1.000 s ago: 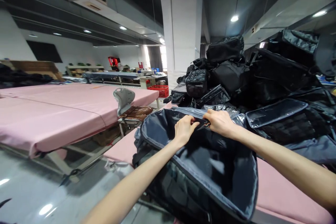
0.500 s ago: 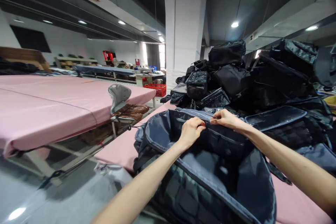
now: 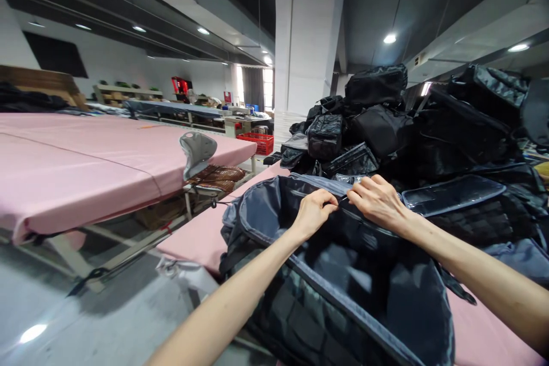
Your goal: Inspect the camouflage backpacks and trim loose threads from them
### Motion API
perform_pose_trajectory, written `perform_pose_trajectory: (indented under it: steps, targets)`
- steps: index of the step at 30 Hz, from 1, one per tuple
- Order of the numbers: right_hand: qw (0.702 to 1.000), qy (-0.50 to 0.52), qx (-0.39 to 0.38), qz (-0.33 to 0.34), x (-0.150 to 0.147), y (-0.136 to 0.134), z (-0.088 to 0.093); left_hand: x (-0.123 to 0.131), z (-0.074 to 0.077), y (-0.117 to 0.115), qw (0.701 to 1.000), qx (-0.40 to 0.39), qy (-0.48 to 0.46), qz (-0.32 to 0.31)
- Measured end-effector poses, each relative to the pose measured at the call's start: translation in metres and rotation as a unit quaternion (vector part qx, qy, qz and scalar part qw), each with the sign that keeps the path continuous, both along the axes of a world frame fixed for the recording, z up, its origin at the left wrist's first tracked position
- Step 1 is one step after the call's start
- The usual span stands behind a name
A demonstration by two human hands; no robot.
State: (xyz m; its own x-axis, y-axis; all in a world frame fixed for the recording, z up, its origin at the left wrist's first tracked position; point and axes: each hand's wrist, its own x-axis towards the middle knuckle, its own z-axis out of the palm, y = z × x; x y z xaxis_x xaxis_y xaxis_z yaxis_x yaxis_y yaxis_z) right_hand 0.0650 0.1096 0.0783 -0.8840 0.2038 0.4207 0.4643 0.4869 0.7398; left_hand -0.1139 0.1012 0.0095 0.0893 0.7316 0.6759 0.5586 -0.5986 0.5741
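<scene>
A large dark bag (image 3: pixel 343 309) with a blue-grey lining lies open on a pink-covered table (image 3: pixel 201 240). Over its far inner wall, my left hand (image 3: pixel 316 211) pinches something small and dark near the rim. Just right of it, my right hand (image 3: pixel 377 200) has its fingers curled together at the same spot. A thin dark piece shows between the fingertips of both hands; what exactly it is cannot be made out. The right hand covers part of the bag's far rim.
Black bags (image 3: pixel 381 120) are piled high behind and to the right. At the left stands another pink-covered table (image 3: pixel 86 166), with a grey chair (image 3: pixel 198 151) beside it. A white pillar (image 3: pixel 306 40) rises behind, near a red crate (image 3: pixel 259 142).
My right hand has turned so its back shows more, its fingers curled nearer the left hand. The left hand has barely moved. The view has shifted slightly.
</scene>
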Motion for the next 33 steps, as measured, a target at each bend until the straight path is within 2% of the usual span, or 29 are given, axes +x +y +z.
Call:
perform_pose_trajectory:
  steps: [5, 9, 11, 14, 18, 21, 28, 33]
  targets:
    - [1.000, 0.023, -0.005, -0.008, 0.001, 0.001, -0.002, -0.011, 0.017, -0.006, 0.997, -0.023, 0.076, 0.005]
    - [0.999, 0.029, -0.032, -0.028, 0.002, 0.000, -0.001, -0.021, 0.033, -0.007, 0.974, 0.043, 0.190, 0.115]
    - [0.997, 0.035, -0.048, -0.040, 0.001, 0.001, -0.001, -0.022, 0.037, 0.000, 0.956, 0.060, 0.252, 0.135]
    - [0.995, 0.051, -0.067, -0.052, 0.002, 0.003, -0.001, -0.022, 0.042, 0.015, 0.953, 0.028, 0.286, 0.100]
    - [0.996, 0.057, -0.060, -0.046, 0.006, 0.003, 0.001, -0.024, 0.055, 0.033, 0.957, -0.114, 0.265, 0.022]
    - [0.997, 0.067, -0.031, -0.030, 0.007, 0.004, 0.006, -0.025, 0.064, 0.039, 0.948, -0.182, 0.263, 0.000]
    - [1.000, 0.025, 0.004, -0.002, -0.001, 0.007, 0.008, -0.023, 0.065, 0.036, 0.947, -0.194, 0.256, 0.003]
    - [1.000, 0.001, 0.022, 0.016, 0.006, 0.004, 0.008, -0.021, 0.064, 0.035, 0.947, -0.189, 0.260, 0.021]
